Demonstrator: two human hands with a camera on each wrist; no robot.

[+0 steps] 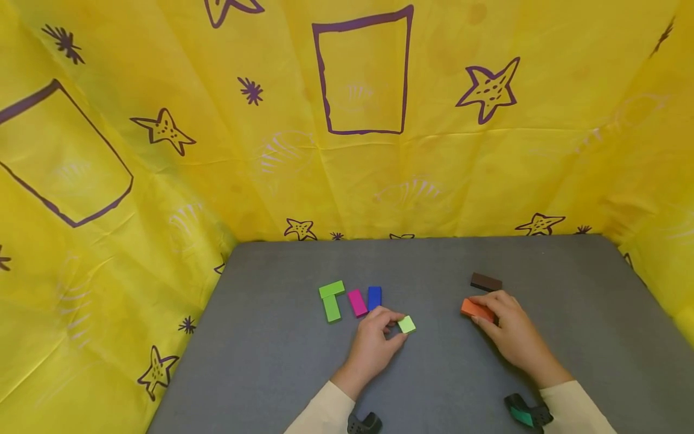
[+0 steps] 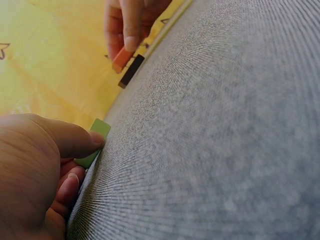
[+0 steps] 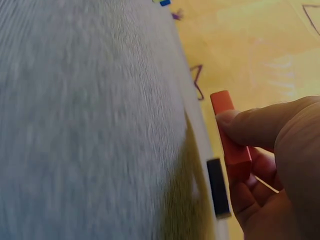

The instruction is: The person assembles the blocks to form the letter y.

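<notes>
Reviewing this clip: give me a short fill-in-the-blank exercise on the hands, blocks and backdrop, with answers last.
1. The left hand pinches a small block coloured light ____.
2. The right hand holds the orange block between its fingers and its ____.
3. The pink block lies between two green blocks and the ____ block.
4. The cloth behind the table is mostly ____.

Missing words: green; thumb; blue; yellow.

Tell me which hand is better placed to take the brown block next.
Probably the right hand: it's nearest the brown block, though it holds the orange block; the left hand is farther.
</notes>
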